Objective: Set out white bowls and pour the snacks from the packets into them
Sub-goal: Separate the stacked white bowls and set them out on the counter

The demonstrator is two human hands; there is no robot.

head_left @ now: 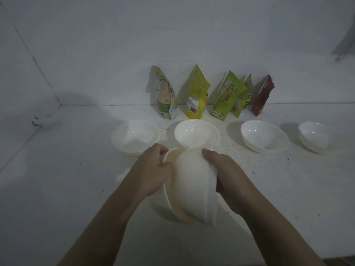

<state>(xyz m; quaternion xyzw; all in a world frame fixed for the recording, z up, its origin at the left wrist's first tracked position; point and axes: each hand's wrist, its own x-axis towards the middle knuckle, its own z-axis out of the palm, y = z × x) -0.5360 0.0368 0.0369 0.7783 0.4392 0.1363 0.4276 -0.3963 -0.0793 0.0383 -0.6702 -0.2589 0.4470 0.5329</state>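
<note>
Bowls are the business of this moment, and the largest thing under them is the white counter (249, 189), speckled with dark crumbs and running back to a tiled wall (115, 54). Four white bowls stand on it in a row, mouths up and apart from one another: the far-left bowl (135, 138), the second bowl (196, 134), the third bowl (264, 135) and the far-right bowl (317, 137), spaced, I judge, so each can take its own snack. Nearer the person, a pair of nested bowls (192, 185) is held tilted on edge above the counter, most likely so the two can be pulled apart. The left hand (151, 173) curls its fingers round the rim of the inner, lower bowl, while the right hand (228, 179) grips the outer bowl's rim and side from the right. Behind the row, five snack packets lean upright against the wall, within reach for pouring: a pale green packet (164, 93), a yellow packet (197, 93), a lime packet (226, 96), a second green packet (244, 96) and a dark red packet (262, 96). None has been poured yet; every bowl in the row looks unfilled.
</note>
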